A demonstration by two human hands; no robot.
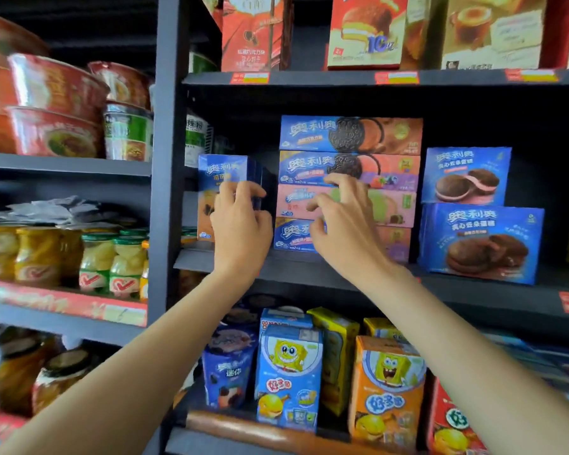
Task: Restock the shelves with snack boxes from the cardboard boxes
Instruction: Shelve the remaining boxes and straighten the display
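An upright blue cookie box [222, 174] stands at the left end of the middle shelf [309, 264]. My left hand [240, 224] grips its right front edge with curled fingers. To its right lies a stack of several flat cookie boxes [350, 134]. My right hand [342, 221] is in front of the lower boxes of that stack, fingers spread and bent, fingertips touching the pink box [395, 205] and the one above. Whether it holds one I cannot tell. No cardboard box is in view.
Two blue cake boxes [473, 221] are stacked right of the pile. Chocolate pie boxes [365, 31] fill the upper shelf. Cartoon snack boxes [289, 366] stand on the lower shelf. The left unit holds noodle bowls [53, 103] and fruit jars [96, 257].
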